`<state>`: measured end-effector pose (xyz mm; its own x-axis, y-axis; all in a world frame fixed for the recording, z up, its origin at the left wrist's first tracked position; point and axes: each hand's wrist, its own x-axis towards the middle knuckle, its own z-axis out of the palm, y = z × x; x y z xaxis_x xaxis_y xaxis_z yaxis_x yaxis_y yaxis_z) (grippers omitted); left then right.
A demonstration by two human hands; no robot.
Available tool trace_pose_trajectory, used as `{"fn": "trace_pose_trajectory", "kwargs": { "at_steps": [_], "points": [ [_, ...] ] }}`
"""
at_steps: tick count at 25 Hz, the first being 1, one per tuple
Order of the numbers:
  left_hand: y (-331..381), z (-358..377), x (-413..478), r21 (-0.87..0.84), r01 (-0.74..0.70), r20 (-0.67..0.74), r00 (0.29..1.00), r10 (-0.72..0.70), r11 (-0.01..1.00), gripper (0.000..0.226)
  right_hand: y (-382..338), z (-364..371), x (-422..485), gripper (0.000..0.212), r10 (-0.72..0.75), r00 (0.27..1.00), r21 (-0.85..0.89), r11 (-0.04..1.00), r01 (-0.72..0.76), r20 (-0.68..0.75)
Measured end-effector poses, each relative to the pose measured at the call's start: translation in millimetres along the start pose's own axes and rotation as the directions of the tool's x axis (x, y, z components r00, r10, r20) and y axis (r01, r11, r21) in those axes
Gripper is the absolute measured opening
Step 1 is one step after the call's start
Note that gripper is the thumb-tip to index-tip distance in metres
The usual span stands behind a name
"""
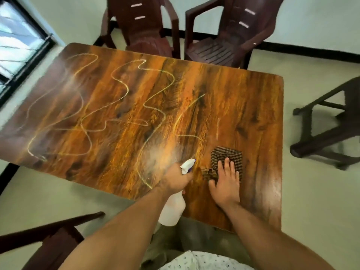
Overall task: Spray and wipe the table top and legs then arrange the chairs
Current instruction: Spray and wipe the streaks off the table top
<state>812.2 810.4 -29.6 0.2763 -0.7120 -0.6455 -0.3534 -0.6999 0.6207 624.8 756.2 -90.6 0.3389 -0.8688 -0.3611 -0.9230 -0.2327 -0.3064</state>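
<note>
Table top (pixel 136 106) bears one cloth (pixel 227 152) under the flat right hand (pixel 226 182); left hand (pixel 175 179) grips one spray bottle (pixel 173 209); four chairs (pixel 216 49) around.

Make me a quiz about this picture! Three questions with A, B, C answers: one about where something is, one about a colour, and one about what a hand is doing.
1. Where is the checked cloth?
A. Hanging over a chair back
B. On the table, under the right hand
C. On the floor

2. What colour is the body of the spray bottle?
A. Red
B. Black
C. White

3. What is the left hand doing?
A. Gripping the spray bottle
B. Lying flat and empty on the table
C. Holding a chair leg

Answers:
1. B, because the cloth lies on the table top with straight fingers pressing on it.
2. C, because the bottle's body is plain white.
3. A, because its fingers curl round the bottle's neck, nozzle pointing over the table.
</note>
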Motion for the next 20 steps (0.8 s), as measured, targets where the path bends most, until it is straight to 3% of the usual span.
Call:
{"fn": "trace_pose_trajectory", "kwargs": {
  "at_steps": [6, 8, 11, 14, 17, 19, 20],
  "points": [
    [27, -33, 17, 0.078, -0.195, 0.14, 0.973, 0.183, 0.978, 0.014, -36, 32, -82, 0.083, -0.219, 0.956, -0.055, 0.971, 0.233, 0.193],
    [36, -40, 26, 0.083, -0.218, 0.156, 0.967, 0.203, 0.972, 0.021, -44, 32, -71, 0.075, -0.156, 0.98, -0.069, 0.984, 0.166, 0.122],
    [47, -47, 39, 0.099, -0.189, 0.119, 0.977, 0.176, 0.977, 0.015, -57, 20, -15, 0.072, 0.101, 0.995, 0.021, 0.995, -0.101, -0.003],
    [55, -55, 56, 0.108, -0.163, 0.083, 0.985, 0.154, 0.981, 0.013, -74, -1, 53, 0.072, 0.224, 0.975, 0.076, 0.972, -0.224, 0.008],
    [69, -62, 84, 0.129, -0.125, 0.078, 0.99, 0.115, 0.984, 0.011, -79, -7, 59, 0.069, -0.042, 0.997, -0.007, 0.999, 0.043, 0.068],
    [84, -67, 104, 0.171, -0.093, 0.053, 0.995, 0.085, 0.981, 0.018, -62, -13, 43, 0.069, -0.264, 0.958, -0.007, 0.964, 0.266, 0.113],
    [90, -68, 110, 0.173, -0.092, 0.059, 0.995, 0.083, 0.981, 0.018, -47, -17, 45, 0.07, -0.299, 0.946, -0.002, 0.953, 0.302, 0.123]
  ]
}}
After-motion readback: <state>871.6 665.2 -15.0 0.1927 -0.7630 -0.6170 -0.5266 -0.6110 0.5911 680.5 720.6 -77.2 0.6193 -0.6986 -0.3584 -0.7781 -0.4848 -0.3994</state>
